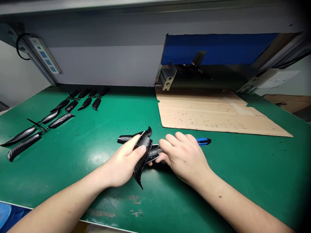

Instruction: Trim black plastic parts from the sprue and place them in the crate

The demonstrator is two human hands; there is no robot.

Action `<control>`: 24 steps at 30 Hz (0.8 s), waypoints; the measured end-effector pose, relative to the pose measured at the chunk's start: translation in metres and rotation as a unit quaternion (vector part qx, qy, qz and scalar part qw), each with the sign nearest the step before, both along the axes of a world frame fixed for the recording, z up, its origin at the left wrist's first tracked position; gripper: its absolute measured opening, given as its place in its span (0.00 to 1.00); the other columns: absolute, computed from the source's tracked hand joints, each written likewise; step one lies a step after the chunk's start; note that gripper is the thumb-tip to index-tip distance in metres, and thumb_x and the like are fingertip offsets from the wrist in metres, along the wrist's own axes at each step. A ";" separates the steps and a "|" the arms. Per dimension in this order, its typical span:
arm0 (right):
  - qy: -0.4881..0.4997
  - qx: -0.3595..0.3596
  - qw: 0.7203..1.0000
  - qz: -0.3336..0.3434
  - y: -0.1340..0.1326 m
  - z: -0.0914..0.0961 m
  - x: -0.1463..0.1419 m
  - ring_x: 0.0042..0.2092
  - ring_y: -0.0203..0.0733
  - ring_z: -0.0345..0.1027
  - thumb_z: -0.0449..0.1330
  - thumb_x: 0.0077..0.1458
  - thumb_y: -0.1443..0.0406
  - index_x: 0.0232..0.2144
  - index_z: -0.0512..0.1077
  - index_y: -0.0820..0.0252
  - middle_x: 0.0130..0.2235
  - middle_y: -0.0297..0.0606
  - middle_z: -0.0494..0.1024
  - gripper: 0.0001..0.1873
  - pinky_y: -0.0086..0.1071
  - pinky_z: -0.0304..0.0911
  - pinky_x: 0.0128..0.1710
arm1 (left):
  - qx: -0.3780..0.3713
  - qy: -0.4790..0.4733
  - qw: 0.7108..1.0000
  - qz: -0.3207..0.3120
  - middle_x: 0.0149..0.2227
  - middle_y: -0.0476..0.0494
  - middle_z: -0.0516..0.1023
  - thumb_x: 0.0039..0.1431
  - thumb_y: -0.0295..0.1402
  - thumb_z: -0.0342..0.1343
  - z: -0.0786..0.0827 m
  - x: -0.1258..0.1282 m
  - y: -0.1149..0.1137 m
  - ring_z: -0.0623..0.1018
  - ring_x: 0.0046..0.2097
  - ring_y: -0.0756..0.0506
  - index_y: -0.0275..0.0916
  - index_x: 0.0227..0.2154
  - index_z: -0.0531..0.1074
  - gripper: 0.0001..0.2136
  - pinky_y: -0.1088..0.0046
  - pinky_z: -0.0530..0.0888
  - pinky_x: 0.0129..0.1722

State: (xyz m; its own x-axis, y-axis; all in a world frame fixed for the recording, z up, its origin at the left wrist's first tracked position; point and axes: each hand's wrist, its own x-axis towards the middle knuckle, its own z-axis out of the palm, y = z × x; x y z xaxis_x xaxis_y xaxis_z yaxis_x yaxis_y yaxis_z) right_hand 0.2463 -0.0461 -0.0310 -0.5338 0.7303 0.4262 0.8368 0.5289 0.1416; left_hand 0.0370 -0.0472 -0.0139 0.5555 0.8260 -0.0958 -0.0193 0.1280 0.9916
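Observation:
My left hand [123, 161] is closed around a black curved plastic part [142, 155] with ribbed, pointed blades, held just above the green table mat [73, 152]. My right hand [182, 155] is closed on a blue-handled utility knife [203, 141], whose blue end sticks out to the right of my knuckles. The knife's front end meets the black part between my two hands; the blade itself is hidden by my fingers. A second pointed blade of the part [131, 137] reaches left past my left thumb.
Several black ribbed blade-shaped parts [55, 119] lie in rows at the left of the mat. A flat sheet of cardboard [209, 113] lies at the back right. A power strip [45, 55] hangs at the upper left. A blue panel [218, 48] stands behind the cardboard.

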 end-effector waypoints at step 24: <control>0.255 -0.191 0.947 0.031 0.013 0.005 0.047 0.30 0.41 0.65 0.51 0.65 0.50 0.35 0.71 0.57 0.30 0.36 0.72 0.19 0.32 0.60 0.29 | -0.019 -0.068 0.997 0.012 0.40 0.42 0.75 0.64 0.41 0.48 -0.008 0.000 0.015 0.72 0.30 0.49 0.38 0.51 0.63 0.17 0.73 0.67 0.34</control>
State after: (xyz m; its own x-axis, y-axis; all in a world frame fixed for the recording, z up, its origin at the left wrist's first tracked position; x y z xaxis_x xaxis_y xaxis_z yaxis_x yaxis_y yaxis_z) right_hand 0.2936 -0.0326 -0.0261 -0.3768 0.8571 0.3513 0.7103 0.5108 -0.4843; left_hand 0.0373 -0.0321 -0.0223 0.5464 0.8359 -0.0526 -0.1568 0.1637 0.9740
